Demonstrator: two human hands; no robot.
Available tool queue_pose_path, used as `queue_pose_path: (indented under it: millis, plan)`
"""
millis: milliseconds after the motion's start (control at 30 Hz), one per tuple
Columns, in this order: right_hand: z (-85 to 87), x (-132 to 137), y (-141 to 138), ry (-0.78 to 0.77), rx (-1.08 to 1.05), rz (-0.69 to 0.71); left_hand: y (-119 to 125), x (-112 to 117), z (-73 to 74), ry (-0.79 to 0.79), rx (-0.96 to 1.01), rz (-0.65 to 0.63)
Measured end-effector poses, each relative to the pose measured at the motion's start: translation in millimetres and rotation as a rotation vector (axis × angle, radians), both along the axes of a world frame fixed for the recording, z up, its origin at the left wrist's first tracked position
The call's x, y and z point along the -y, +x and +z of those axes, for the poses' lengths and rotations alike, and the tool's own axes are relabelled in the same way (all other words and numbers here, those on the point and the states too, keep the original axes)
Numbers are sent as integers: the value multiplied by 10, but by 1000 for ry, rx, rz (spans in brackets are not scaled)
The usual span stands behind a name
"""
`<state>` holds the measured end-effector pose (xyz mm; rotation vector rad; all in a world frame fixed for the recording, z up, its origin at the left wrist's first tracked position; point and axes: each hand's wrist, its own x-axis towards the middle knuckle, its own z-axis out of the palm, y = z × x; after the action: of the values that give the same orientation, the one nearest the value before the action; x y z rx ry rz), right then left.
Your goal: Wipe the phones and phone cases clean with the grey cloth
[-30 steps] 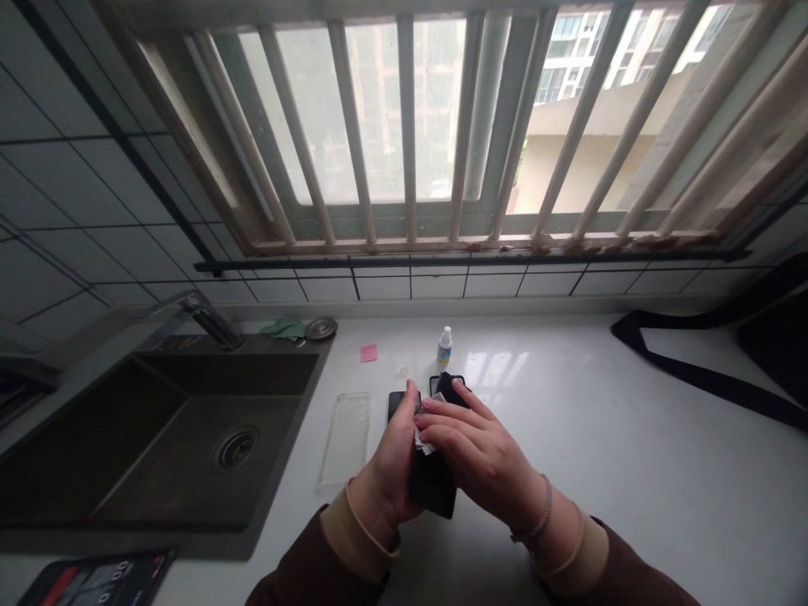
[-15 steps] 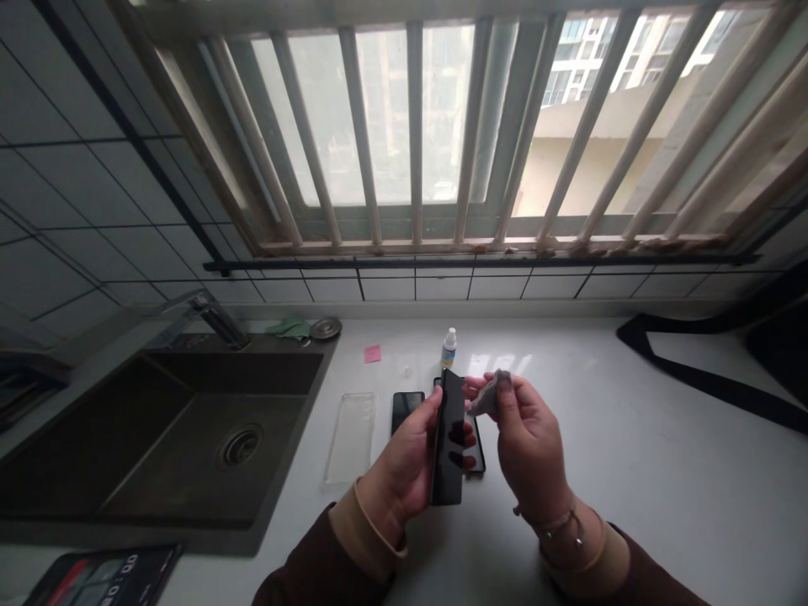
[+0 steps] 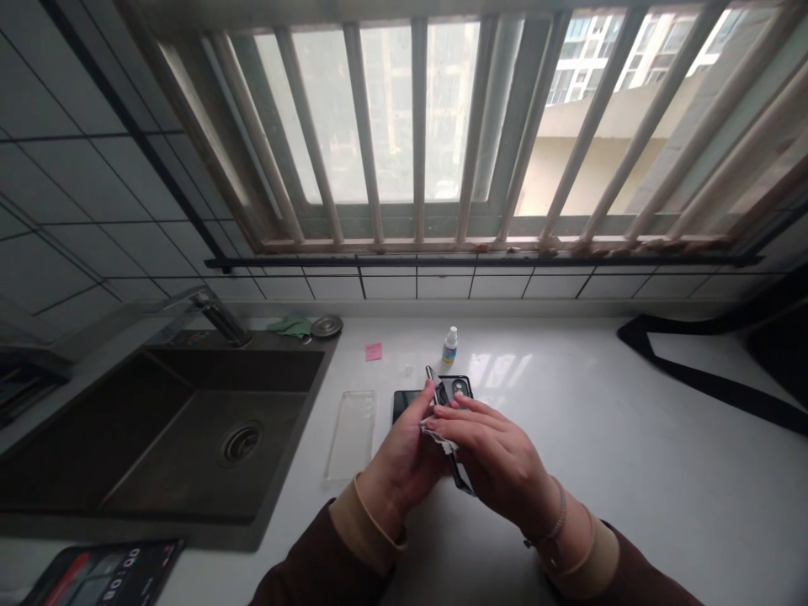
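My left hand (image 3: 404,459) is wrapped round a dark phone (image 3: 438,385), which is tilted steeply above the counter. Pressed against the phone's face, a crumpled grey cloth (image 3: 440,438) shows under the fingers of my right hand (image 3: 505,450). That hand lies over the phone and covers most of it. Behind my hands, a black phone or phone case with a camera area (image 3: 460,387) rests on the counter, partly hidden. Another dark phone (image 3: 406,404) lies beside my left thumb. Further left is a clear phone case (image 3: 352,438).
A small white spray bottle (image 3: 450,346) stands behind the phones, with a pink note (image 3: 374,352) to its left. The sink (image 3: 265,471) is set into the counter (image 3: 631,471) on the left. A black strap (image 3: 707,374) lies at the right, below the barred window (image 3: 419,135).
My right hand has moved left and down, bringing the cloth from beside the phone onto it. My left hand has turned the phone to a more slanted angle.
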<state>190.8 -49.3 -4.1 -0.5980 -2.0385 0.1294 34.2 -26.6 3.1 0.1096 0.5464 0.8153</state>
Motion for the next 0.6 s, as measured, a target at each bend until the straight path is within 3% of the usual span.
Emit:
queue_pose_path:
  millis: [367, 600]
  plan:
    - [79, 98, -39, 16, -98, 88, 25, -52, -3, -106, -75, 143]
    - [18, 95, 7, 85, -62, 71, 4, -27, 96, -142, -36, 94]
